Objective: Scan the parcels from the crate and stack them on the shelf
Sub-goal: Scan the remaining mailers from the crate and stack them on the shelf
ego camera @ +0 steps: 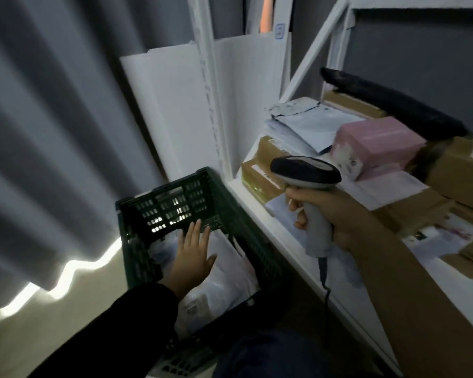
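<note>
Right hand (339, 214) grips the scanner (306, 172), left hand (194, 255) rests flat, fingers straight, on a white parcel (227, 279) in the crate (137, 257).

- We see the left hand (193, 251) reaching forward and down, palm down, with its fingers (196, 231) straight and slightly spread and the thumb out to the right.
- Its flat palm rests on a white plastic parcel (224, 271) and grips nothing.
- The left arm comes in from the lower left in a black sleeve (115, 326) that ends at the wrist.
- We see the right hand (328, 211) held higher and to the right, fingers curled round the grey handle of a barcode scanner (306, 173).
- The right forearm (410, 282) runs down to the lower right edge.
</note>
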